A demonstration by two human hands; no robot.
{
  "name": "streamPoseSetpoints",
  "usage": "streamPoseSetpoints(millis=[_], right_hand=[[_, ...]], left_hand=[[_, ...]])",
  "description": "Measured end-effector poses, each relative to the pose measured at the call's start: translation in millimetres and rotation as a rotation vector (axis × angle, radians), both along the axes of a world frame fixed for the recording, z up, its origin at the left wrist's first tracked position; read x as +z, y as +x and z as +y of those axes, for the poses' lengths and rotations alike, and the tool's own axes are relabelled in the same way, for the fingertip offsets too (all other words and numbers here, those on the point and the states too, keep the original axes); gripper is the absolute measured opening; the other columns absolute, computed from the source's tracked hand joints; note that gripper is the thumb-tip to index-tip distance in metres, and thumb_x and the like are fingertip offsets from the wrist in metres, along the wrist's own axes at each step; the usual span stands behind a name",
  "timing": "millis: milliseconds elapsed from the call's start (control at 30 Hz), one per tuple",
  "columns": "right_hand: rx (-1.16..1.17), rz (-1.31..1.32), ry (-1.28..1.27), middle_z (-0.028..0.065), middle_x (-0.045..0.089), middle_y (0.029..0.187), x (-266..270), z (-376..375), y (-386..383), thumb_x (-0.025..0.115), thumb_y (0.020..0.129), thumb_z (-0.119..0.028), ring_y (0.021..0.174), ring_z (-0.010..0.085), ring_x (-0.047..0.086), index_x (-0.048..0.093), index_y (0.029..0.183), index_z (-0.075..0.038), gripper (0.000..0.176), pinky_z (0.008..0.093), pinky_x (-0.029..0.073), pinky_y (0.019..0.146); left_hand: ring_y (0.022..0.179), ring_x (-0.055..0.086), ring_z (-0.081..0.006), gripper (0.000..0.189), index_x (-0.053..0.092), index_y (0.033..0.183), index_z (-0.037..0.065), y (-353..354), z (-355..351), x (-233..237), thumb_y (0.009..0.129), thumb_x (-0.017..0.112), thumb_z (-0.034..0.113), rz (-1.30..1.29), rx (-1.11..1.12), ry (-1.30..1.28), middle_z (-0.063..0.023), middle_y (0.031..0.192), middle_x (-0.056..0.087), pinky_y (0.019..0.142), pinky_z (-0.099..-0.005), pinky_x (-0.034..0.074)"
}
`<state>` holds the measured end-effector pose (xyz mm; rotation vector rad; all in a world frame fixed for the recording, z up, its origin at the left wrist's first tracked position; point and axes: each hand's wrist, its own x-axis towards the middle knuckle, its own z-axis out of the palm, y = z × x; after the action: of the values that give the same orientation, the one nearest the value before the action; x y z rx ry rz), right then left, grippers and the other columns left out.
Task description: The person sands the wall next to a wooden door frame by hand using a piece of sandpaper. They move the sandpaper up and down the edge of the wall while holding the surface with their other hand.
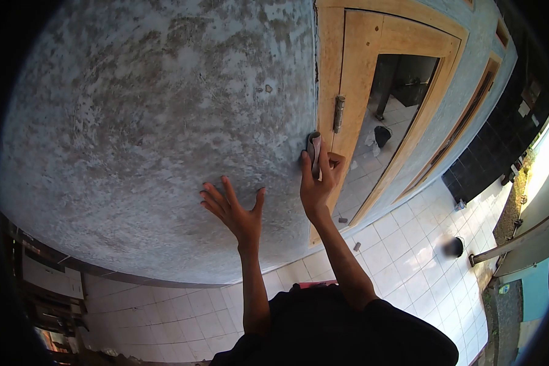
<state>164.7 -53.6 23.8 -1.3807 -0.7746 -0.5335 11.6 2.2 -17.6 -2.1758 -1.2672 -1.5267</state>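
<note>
My right hand [321,186] grips a rolled or folded piece of sandpaper [314,151], greyish with a pale inner face. It presses the piece where the wall meets the wooden door frame [330,67]. Spread fingers of my left hand [235,213] rest on or just off the patchy grey-blue wall [165,122], to the left of my right hand. Above and right of my right hand, a metal hinge [339,114] joins the frame and the wooden door [361,67].
A dark glass pane [402,91] fills the door and reflects the floor. White tiles [402,244] cover the floor below. Two small brownish pieces lie there, one a small block [357,246]. A black bucket [454,246] stands at right, near a slanted post [512,244].
</note>
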Motion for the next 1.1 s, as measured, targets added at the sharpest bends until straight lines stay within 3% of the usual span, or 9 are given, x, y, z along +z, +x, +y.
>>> streamPoseSetpoints(millis=[167,367,567,733,833,1000,1100], right_hand=[[0.050,-0.017,0.012,0.0109,0.048,0.087,31,-1,4,0.071,0.077,-0.010,0.078,0.0219,0.046,0.061,0.118,-0.003,0.042,0.0323,0.038,0.070],[0.000,-0.040,-0.046,0.0095,0.048,0.085,-16,-2,1,0.071,0.078,-0.012,0.079,0.0208,0.044,0.059,0.121,-0.008,0.045,0.0322,0.035,0.073],[-0.012,-0.072,0.005,0.0088,0.048,0.083,45,1,3,0.070,0.078,-0.012,0.079,0.0206,0.043,0.060,0.121,-0.007,0.044,0.0324,0.035,0.072],[0.055,0.025,-0.018,0.0098,0.048,0.085,-13,-1,-11,0.069,0.079,-0.011,0.080,0.0215,0.044,0.059,0.121,-0.007,0.043,0.0327,0.037,0.072],[0.051,0.032,-0.047,0.0102,0.048,0.086,-15,-1,-8,0.069,0.080,-0.010,0.080,0.0224,0.045,0.059,0.121,-0.005,0.042,0.0321,0.038,0.071],[0.044,-0.005,-0.006,0.0107,0.048,0.088,30,-3,2,0.069,0.080,-0.010,0.082,0.0227,0.045,0.059,0.121,-0.005,0.043,0.0325,0.038,0.072],[0.071,0.032,-0.041,0.0113,0.048,0.088,-2,-3,-1,0.069,0.080,-0.010,0.082,0.0230,0.045,0.059,0.121,-0.006,0.043,0.0328,0.039,0.072]], left_hand=[[0.139,-0.008,-0.0383,0.096,0.020,0.145,0.012,0,-1,-1,0.075,0.063,0.061,-0.011,-0.009,-0.012,-0.0200,0.151,-0.001,0.107,-0.0628,0.001],[0.139,-0.007,-0.0387,0.096,0.021,0.145,0.012,0,2,-3,0.074,0.063,0.061,-0.008,0.001,-0.010,-0.0205,0.151,-0.001,0.106,-0.0635,0.002],[0.139,-0.007,-0.0388,0.095,0.021,0.145,0.012,-1,1,-3,0.074,0.064,0.061,-0.009,-0.006,-0.025,-0.0206,0.151,0.000,0.106,-0.0633,0.002],[0.139,-0.007,-0.0397,0.100,0.018,0.145,0.010,-1,1,-5,0.072,0.065,0.061,0.019,0.007,-0.005,-0.0204,0.151,-0.002,0.107,-0.0613,0.000],[0.139,-0.008,-0.0382,0.096,0.022,0.144,0.011,-1,1,-4,0.074,0.064,0.061,-0.001,0.000,0.006,-0.0209,0.151,0.000,0.106,-0.0634,0.002],[0.139,-0.007,-0.0387,0.096,0.023,0.144,0.011,-1,0,-4,0.074,0.064,0.061,0.000,-0.007,-0.003,-0.0210,0.151,0.000,0.106,-0.0639,0.002],[0.139,-0.007,-0.0390,0.096,0.022,0.144,0.011,-1,1,-3,0.074,0.064,0.061,0.001,-0.002,0.001,-0.0210,0.151,0.000,0.106,-0.0639,0.002]])
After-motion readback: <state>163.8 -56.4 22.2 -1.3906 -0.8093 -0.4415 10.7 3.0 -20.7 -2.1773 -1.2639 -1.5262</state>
